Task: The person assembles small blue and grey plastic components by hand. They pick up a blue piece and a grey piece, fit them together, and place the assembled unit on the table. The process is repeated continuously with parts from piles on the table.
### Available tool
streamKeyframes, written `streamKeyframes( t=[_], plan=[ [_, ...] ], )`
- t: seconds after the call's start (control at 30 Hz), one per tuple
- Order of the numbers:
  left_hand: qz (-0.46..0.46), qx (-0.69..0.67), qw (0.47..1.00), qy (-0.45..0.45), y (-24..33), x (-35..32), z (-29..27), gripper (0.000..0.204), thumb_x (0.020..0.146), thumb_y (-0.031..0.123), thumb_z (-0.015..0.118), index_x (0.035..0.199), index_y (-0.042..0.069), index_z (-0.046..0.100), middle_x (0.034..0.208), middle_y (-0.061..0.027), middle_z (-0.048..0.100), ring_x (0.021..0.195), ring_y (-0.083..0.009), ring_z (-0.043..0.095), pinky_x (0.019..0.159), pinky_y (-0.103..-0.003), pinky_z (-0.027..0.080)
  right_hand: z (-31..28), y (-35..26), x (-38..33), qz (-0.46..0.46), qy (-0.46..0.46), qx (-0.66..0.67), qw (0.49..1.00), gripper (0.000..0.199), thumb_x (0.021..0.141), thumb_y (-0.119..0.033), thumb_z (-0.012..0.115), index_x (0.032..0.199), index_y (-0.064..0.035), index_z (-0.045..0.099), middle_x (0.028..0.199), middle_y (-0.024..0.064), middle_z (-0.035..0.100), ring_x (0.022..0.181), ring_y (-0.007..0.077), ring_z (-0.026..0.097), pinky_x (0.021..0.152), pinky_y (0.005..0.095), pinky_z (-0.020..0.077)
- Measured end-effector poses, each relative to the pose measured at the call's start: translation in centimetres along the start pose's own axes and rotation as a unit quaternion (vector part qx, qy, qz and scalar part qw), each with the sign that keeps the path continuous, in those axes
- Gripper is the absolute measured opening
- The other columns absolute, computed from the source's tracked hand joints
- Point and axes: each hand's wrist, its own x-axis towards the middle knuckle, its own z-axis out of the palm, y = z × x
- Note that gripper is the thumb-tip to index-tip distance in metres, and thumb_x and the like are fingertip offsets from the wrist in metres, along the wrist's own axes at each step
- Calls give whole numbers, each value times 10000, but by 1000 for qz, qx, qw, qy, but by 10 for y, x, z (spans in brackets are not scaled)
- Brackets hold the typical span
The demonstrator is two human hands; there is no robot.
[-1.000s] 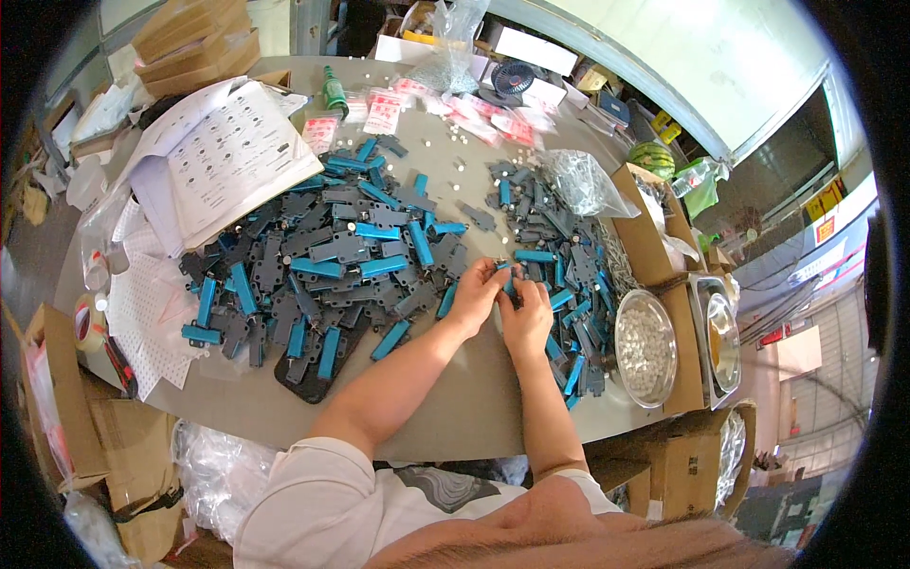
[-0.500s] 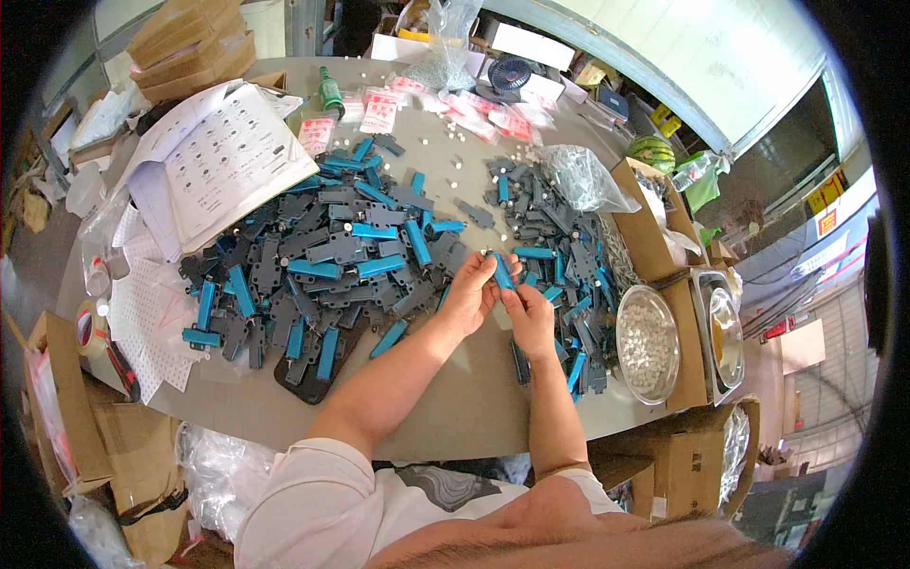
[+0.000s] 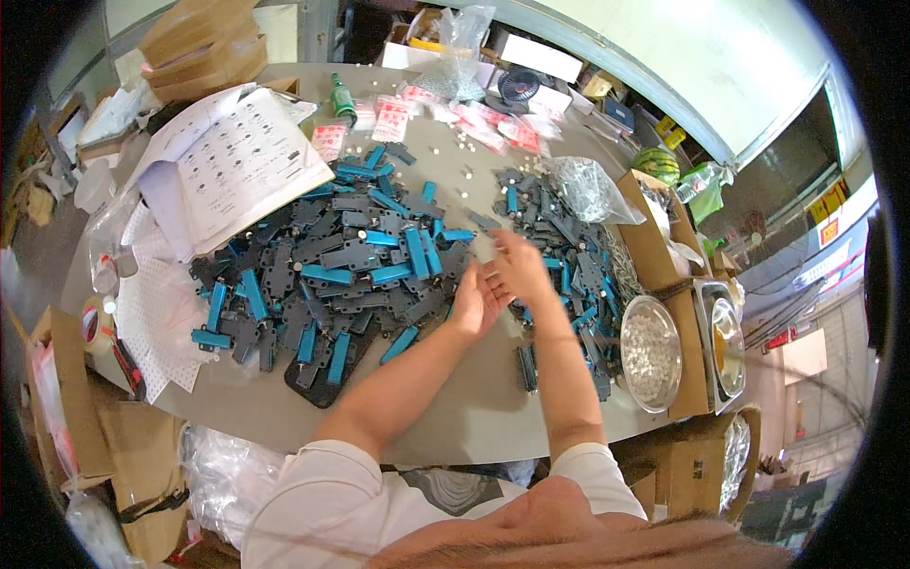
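Observation:
My left hand (image 3: 480, 302) is over the middle of the table, palm turned up and fingers loosely apart, with nothing visible in it. Just above and to its right, my right hand (image 3: 519, 268) is smeared by motion, so its grip does not show. Its fingertips are close to a flat dark grey piece (image 3: 483, 221) between the two heaps. To the left lies a large heap of dark grey hinge-like plastic parts (image 3: 346, 254), many with teal blocks. One teal-topped part (image 3: 432, 252) rests at that heap's right side. A smaller heap of similar parts (image 3: 555, 220) lies to the right.
A metal bowl of small white pieces (image 3: 650, 353) stands at the table's right edge beside cardboard boxes (image 3: 684, 353). Printed sheets (image 3: 248, 163) lie far left. At the back are a green bottle (image 3: 342, 99), red-and-white packets (image 3: 391, 119) and a clear plastic bag (image 3: 586, 186).
The teal part that was between both hands has left them, and another teal part now shows on the left heap. My right hand has moved up, and my left hand has loosened.

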Motion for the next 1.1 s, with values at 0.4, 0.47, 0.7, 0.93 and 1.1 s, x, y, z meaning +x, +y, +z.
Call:
streamKeyframes(
  t=[0.4,0.47,0.7,0.93,1.1],
  plan=[
    [-43,77,996,-26,1,-3,1,557,973,510,306,1301,66,377,1219,-170,538,1117,-275,540,956,-397,411,-38,36,25,2,-34,-221,975,281,734,-36,568,1015,-29,567,1067,215,562,988,394,557,829,474,467],
    [-38,80,996,-28,0,0,-3,518,970,513,314,1238,81,408,1189,-171,553,1100,-279,547,951,-407,418,-20,24,43,16,-34,-178,983,347,717,-65,561,1058,1,551,1090,239,545,1002,425,542,841,465,471],
    [-38,76,996,-6,0,-1,0,443,985,432,352,1201,52,425,1114,-141,560,1037,-264,566,934,-414,438,21,50,71,-6,-74,-190,979,426,684,-237,688,1054,-42,608,1117,191,569,1016,373,575,856,435,488],
    [-24,91,996,-6,-6,4,-5,443,978,402,391,1211,29,442,1138,-151,560,1047,-268,565,937,-415,438,-21,21,55,-41,-4,-214,976,246,705,-108,650,945,-73,608,906,123,631,914,355,597,738,437,502],
    [-22,25,999,15,3,-5,6,442,959,423,437,1178,42,487,1091,-110,571,1007,-235,571,904,-401,461,-56,-1,9,-123,-87,-251,956,251,627,-58,640,877,-75,624,893,119,617,880,343,593,714,432,499]
  ],
)
